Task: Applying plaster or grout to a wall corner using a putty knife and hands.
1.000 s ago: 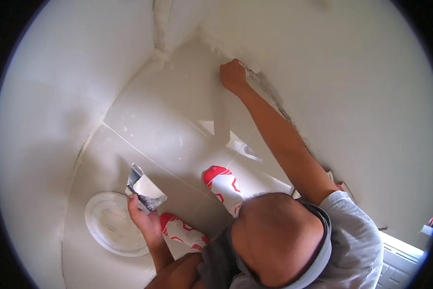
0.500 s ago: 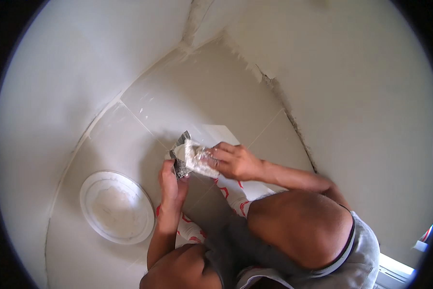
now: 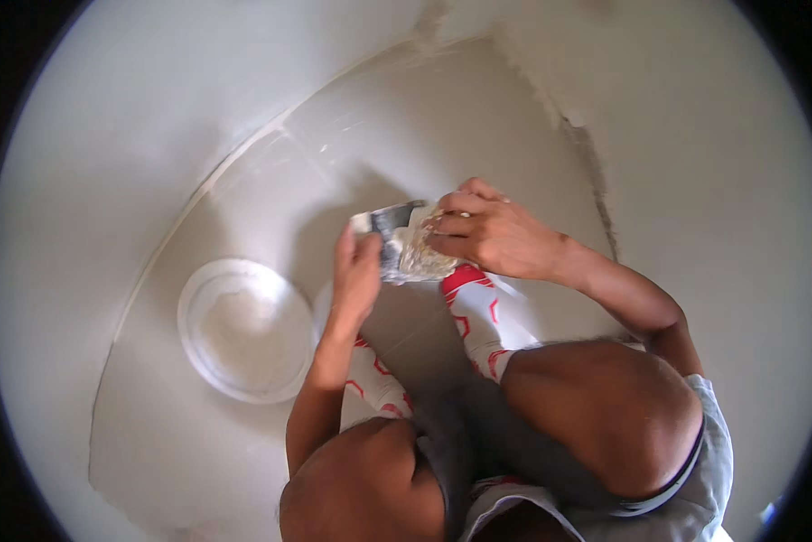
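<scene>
Hands (image 3: 355,264) (image 3: 501,235) hold two paste-smeared scrapers (image 3: 393,219) (image 3: 424,257), one each, near two socks (image 3: 480,312) (image 3: 370,379).

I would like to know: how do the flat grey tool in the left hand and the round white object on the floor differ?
Shape: the grey tool is angular, while the white object is round and rimmed.
Colour: the grey tool shows dark areas between pale smears; the white object is pale throughout.
Place: the left hand holds the grey tool; the white object rests on the floor.

Soft shadows, dark curved rim
</scene>
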A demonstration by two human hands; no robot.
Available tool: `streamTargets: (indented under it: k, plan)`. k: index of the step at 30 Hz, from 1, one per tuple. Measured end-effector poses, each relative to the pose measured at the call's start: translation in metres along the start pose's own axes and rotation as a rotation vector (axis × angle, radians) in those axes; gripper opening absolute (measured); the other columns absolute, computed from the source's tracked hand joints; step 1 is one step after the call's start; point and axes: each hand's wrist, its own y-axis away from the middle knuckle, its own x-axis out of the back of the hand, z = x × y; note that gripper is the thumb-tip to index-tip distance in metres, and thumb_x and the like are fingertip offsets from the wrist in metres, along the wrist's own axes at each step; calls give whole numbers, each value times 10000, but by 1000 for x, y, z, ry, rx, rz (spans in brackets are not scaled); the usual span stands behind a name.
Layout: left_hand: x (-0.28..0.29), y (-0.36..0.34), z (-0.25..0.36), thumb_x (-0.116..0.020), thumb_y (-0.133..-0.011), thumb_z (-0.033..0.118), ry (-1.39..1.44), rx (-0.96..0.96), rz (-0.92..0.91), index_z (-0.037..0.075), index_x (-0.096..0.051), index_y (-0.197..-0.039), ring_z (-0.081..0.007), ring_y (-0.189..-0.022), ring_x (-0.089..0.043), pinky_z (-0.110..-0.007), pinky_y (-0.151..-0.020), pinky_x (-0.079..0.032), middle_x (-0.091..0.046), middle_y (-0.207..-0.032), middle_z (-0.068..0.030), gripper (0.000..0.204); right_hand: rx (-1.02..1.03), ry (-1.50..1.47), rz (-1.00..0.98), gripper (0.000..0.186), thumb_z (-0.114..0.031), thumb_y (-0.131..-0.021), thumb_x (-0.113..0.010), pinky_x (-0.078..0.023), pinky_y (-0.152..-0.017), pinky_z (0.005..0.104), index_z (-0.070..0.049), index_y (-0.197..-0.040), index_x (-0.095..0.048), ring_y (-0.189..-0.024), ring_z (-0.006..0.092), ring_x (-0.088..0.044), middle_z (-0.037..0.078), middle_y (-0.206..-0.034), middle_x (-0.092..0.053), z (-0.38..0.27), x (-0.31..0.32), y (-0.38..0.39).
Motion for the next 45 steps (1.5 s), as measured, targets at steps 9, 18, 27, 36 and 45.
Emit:
streamTargets:
  k: [9, 18, 27, 36, 45]
  plan:
    - [58, 6, 11, -515, -792, 134, 625, 119, 165, 8, -536, -1040, -179, -924, -562, -334, -813, -454, -579, -988, -66, 279, -548, -162, 48, 302, 79, -643, -532, -411, -781, 375, -25, -923, -581, -884, 281, -512, 108, -869, -573, 98, 18, 105]
    - [61, 18, 12, -523, -798, 150, 715, 209, 237, 22, -528, -1023, -195, -893, -586, -340, -771, -478, -586, -988, -69, 259, -1137, 404, -12, 204, -50, -708, -530, -491, -709, 414, -5, -890, -609, -823, 328, -590, 173, -872, -577, 183, -9, 97]
    - [53, 25, 7, -525, -796, 164, 690, 244, 306, 52, -529, -1021, -188, -883, -585, -335, -752, -481, -588, -968, -51, 251, -1067, 787, -94, 144, -106, -686, -565, -507, -588, 378, -20, -770, -645, -725, 315, -610, 194, -797, -595, 235, -73, 66]
    - [54, 29, 11, -484, -804, 163, 703, 218, 240, 38, -507, -1084, -182, -928, -558, -332, -807, -448, -558, -1015, -57, 308, -1083, 201, -470, 234, -34, -674, -582, -459, -785, 391, -43, -897, -653, -923, 258, -570, 116, -1027, -583, 185, 8, 57]
    - [51, 35, 25, -467, -824, 156, 650, 195, 268, 32, -500, -1083, -195, -948, -564, -340, -852, -437, -578, -1021, -71, 289, -369, 680, 109, 243, -82, -701, -565, -372, -905, 357, -97, -933, -640, -1030, 214, -491, 39, -1056, -585, 301, -7, 40]
